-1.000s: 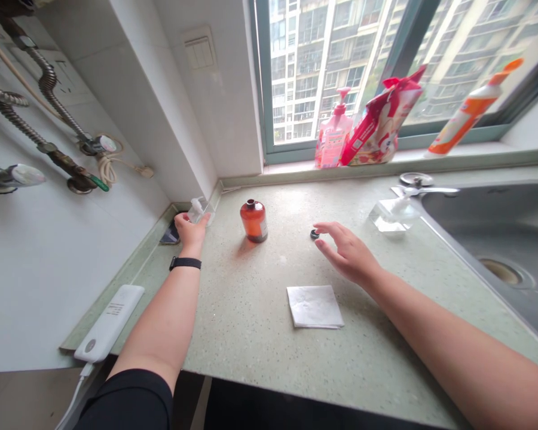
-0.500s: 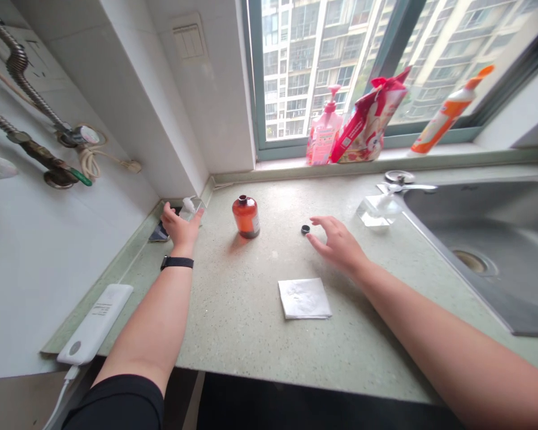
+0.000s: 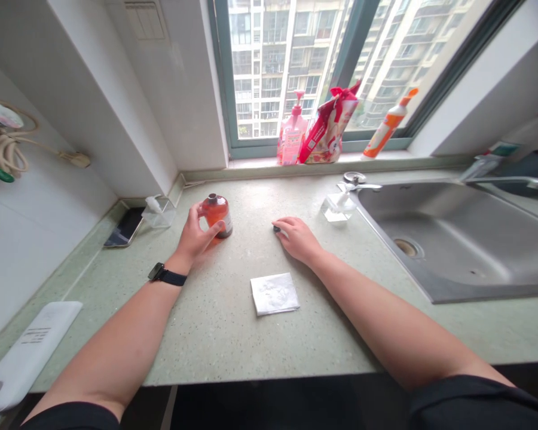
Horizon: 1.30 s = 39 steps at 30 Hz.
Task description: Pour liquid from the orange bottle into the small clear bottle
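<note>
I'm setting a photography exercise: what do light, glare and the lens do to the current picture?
Head view: daylight from the window leaves a pale glare on the countertop; head view: the amber bottle throws a reddish glow near its base; head view: the orange-and-white bottle leans, probably from wide-lens stretching.

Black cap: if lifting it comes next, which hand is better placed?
Probably the right hand: its thumb and fingertips are at the black cap, whereas the left hand is at the amber bottle, farther off.
</note>
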Available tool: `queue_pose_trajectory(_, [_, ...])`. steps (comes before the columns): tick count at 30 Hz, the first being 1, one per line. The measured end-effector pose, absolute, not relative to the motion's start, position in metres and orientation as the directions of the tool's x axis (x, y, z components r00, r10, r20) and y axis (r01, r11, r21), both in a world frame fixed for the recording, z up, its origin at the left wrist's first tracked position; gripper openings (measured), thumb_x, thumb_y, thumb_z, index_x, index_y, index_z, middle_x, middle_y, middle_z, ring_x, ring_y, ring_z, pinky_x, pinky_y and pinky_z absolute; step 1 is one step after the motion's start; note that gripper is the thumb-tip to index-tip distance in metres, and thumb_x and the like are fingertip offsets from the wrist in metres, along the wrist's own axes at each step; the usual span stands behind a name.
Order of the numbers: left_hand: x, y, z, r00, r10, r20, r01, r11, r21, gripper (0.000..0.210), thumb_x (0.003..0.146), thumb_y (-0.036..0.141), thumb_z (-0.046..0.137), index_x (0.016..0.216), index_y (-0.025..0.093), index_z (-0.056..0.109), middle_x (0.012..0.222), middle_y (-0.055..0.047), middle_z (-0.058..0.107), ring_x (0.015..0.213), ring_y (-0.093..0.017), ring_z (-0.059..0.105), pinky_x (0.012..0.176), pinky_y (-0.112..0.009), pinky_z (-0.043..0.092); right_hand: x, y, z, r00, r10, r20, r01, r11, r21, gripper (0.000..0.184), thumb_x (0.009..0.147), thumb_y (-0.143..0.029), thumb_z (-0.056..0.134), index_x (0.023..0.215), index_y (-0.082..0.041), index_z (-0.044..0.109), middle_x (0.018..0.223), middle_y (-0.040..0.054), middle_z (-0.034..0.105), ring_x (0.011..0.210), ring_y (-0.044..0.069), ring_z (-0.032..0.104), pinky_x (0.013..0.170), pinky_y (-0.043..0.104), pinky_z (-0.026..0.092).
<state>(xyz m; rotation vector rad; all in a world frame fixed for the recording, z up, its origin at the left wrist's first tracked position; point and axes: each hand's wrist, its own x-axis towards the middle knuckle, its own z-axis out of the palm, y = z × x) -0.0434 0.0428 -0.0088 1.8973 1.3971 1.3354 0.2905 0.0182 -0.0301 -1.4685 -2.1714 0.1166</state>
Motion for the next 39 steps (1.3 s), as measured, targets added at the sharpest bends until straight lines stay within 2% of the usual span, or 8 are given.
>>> queue_pose_trajectory(5, [-0.040,0.039,-0.006,0.054,0.911,0.409,0.477,-0.383,0.791,0.087,0.076,0.055,0.091,0.148,0.027,0.051,0.144,-0.015,0.068,0.134,-0.034,0.067,0.118,-0.055,0.050,0.293,0.015,-0.026,-0.275,0.897,0.346,0.854,0.393,-0.340,0.034,0.094,-0.010,0.064,0.117,-0.027,0.081,0.124,0.0100,0.077,0.115,0.029,0.069,0.107,0.052,0.054])
queue_pose_trajectory(11, [-0.037,0.039,-0.008,0.048,0.910,0.413,0.497,-0.380,0.780,0.083,0.081,0.048,0.089,0.151,0.028,0.049,0.141,-0.014,0.070,0.131,-0.033,0.069,0.115,-0.055,0.052,0.285,0.002,-0.018,-0.314,0.870,0.379,0.820,0.450,-0.354,0.030,0.097,-0.017,0.065,0.122,-0.026,0.079,0.115,0.0111,0.074,0.106,0.028,0.069,0.099,0.049,0.055])
queue_pose_trajectory(17, [-0.036,0.031,0.000,0.098,0.864,0.494,0.537,-0.464,0.705,0.084,0.080,0.058,0.088,0.149,0.026,0.051,0.139,-0.014,0.071,0.123,-0.032,0.072,0.109,-0.053,0.057,0.276,-0.016,-0.006,-0.358,0.812,0.460,0.695,0.561,-0.450,0.019,0.101,-0.023,0.061,0.112,-0.027,0.077,0.106,0.0080,0.071,0.101,0.025,0.068,0.092,0.042,0.055])
queue_pose_trajectory(25, [-0.025,0.007,0.016,0.216,0.793,0.570,0.527,-0.586,0.616,0.086,0.081,0.064,0.087,0.149,0.025,0.053,0.139,-0.013,0.071,0.120,-0.030,0.072,0.108,-0.047,0.059,0.279,-0.016,0.001,-0.250,0.855,0.453,0.671,0.491,-0.556,0.012,0.099,-0.032,0.064,0.105,-0.026,0.072,0.104,0.0060,0.074,0.100,0.024,0.071,0.094,0.040,0.055])
queue_pose_trajectory(28, [-0.022,0.004,0.015,0.229,0.776,0.588,0.522,-0.607,0.599,0.086,0.080,0.064,0.088,0.148,0.024,0.053,0.139,-0.013,0.071,0.119,-0.031,0.073,0.109,-0.049,0.059,0.287,-0.011,-0.001,-0.247,0.863,0.440,0.723,0.467,-0.509,0.014,0.100,-0.032,0.064,0.107,-0.026,0.075,0.107,0.0069,0.075,0.102,0.026,0.071,0.095,0.041,0.055])
queue_pose_trajectory(34, [-0.023,0.009,0.008,0.201,0.779,0.594,0.546,-0.592,0.593,0.085,0.080,0.063,0.089,0.148,0.025,0.053,0.136,-0.012,0.072,0.119,-0.032,0.073,0.107,-0.050,0.060,0.305,0.005,-0.017,-0.207,0.914,0.350,0.892,0.323,-0.317,0.026,0.100,-0.024,0.063,0.117,-0.028,0.082,0.114,0.0097,0.075,0.106,0.028,0.071,0.099,0.045,0.056])
queue_pose_trajectory(37, [-0.024,0.014,0.005,0.131,0.820,0.558,0.574,-0.521,0.632,0.086,0.080,0.066,0.088,0.148,0.025,0.053,0.135,-0.013,0.072,0.120,-0.035,0.072,0.104,-0.051,0.060,0.306,0.008,-0.022,-0.203,0.929,0.309,0.906,0.298,-0.301,0.030,0.099,-0.024,0.064,0.123,-0.028,0.082,0.116,0.0105,0.075,0.108,0.029,0.070,0.101,0.046,0.055])
queue_pose_trajectory(39, [-0.026,0.017,0.002,0.098,0.848,0.520,0.578,-0.474,0.664,0.087,0.079,0.066,0.088,0.147,0.025,0.052,0.134,-0.013,0.072,0.118,-0.035,0.073,0.103,-0.053,0.060,0.310,0.010,-0.019,-0.198,0.912,0.358,0.884,0.324,-0.336,0.032,0.099,-0.028,0.066,0.128,-0.028,0.079,0.119,0.0109,0.074,0.112,0.030,0.069,0.105,0.047,0.055])
